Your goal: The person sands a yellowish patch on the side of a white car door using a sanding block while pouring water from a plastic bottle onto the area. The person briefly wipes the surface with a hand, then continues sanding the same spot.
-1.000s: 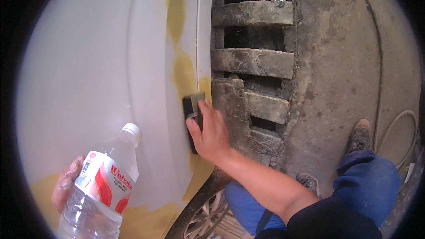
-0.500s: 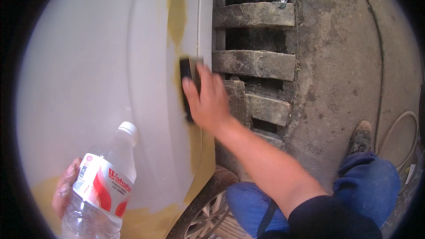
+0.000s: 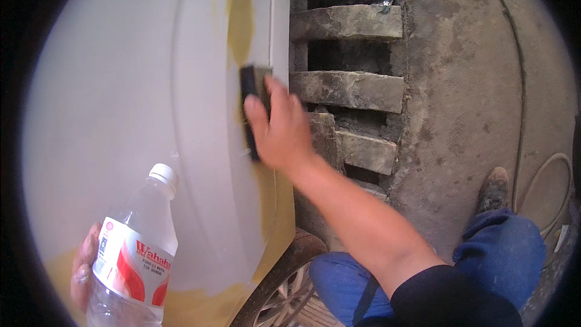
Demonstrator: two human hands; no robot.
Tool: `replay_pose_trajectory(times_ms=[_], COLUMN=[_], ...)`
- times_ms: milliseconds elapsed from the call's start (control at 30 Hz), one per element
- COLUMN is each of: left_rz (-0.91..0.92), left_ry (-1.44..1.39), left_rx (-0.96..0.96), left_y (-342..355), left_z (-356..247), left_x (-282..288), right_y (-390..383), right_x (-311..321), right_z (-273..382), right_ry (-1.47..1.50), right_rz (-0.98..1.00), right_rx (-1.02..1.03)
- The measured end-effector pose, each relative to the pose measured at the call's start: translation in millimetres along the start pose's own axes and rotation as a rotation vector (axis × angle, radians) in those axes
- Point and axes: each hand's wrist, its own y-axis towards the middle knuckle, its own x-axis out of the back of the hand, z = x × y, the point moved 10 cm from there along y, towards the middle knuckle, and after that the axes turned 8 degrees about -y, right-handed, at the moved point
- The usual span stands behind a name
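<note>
My right hand (image 3: 280, 127) is closed around a dark sanding block (image 3: 249, 109), pressed flat against a white car body panel (image 3: 133, 97). Beneath and around the block runs a yellowish-brown filler strip (image 3: 241, 18) along the panel's edge. At the lower left, my left hand (image 3: 85, 269) grips a clear plastic water bottle (image 3: 134, 260) with a white cap and a red-and-white label. The bottle is tilted, cap up, in front of the panel; its lower end runs out of the picture.
Right of the panel lies a drain with worn concrete slats (image 3: 348, 91) and dark gaps. A car wheel (image 3: 287, 293) sits below the panel. A hose (image 3: 517, 85) runs over the concrete floor (image 3: 454, 97) at the right, past my shoe (image 3: 494, 191).
My right hand and the sanding block have shifted slightly up the panel. The bottle in my left hand has moved a little to the left.
</note>
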Motion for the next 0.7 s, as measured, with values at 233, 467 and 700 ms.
replay_pose_trajectory(times_ms=[233, 467, 700], left_rz=[0.104, 0.182, 0.075], left_ry=[0.367, 0.566, 0.374], left_rx=[-0.253, -0.665, -0.354], left_y=[-16, -37, -14], left_z=[-21, -26, -6], left_x=[18, -2, -14], right_y=[-1, -75, 39], right_x=[-1, 4, -1], right_z=[-1, 27, -14], right_ry=[-0.046, 0.039, -0.047], right_rz=[-0.006, 0.091, 0.054], right_rx=[0.022, 0.087, -0.071])
